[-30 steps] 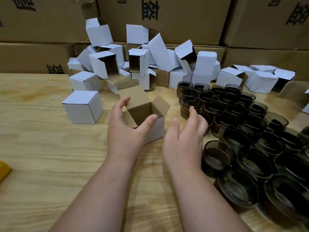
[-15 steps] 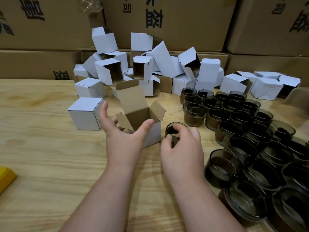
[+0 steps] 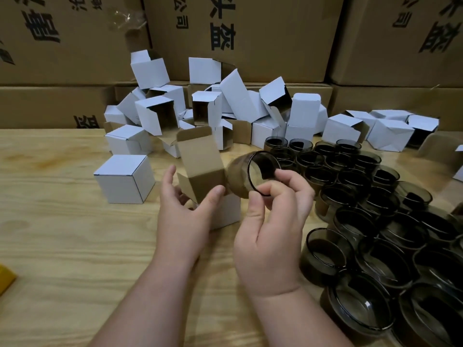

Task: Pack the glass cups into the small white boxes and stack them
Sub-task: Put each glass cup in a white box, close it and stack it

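Observation:
An open small white box (image 3: 226, 211) with its brown flaps up stands on the wooden table (image 3: 62, 246) at the centre. My left hand (image 3: 185, 216) holds it, thumb against the front flap and fingers on its left side. My right hand (image 3: 273, 221) pinches a smoky glass cup (image 3: 240, 176) by its rim. The cup is lifted and tipped on its side, just right of the box's opening. One closed white box (image 3: 125, 179) sits to the left. Several more glass cups (image 3: 375, 209) stand to the right.
A heap of open and folded white boxes (image 3: 225, 113) lies at the back of the table. Large brown cartons (image 3: 250, 38) form a wall behind it. A yellow object (image 3: 6, 279) pokes in at the left edge.
My right hand has picked a glass cup out of the group, lifted it and tipped it beside the open box. My left hand has stayed on the box.

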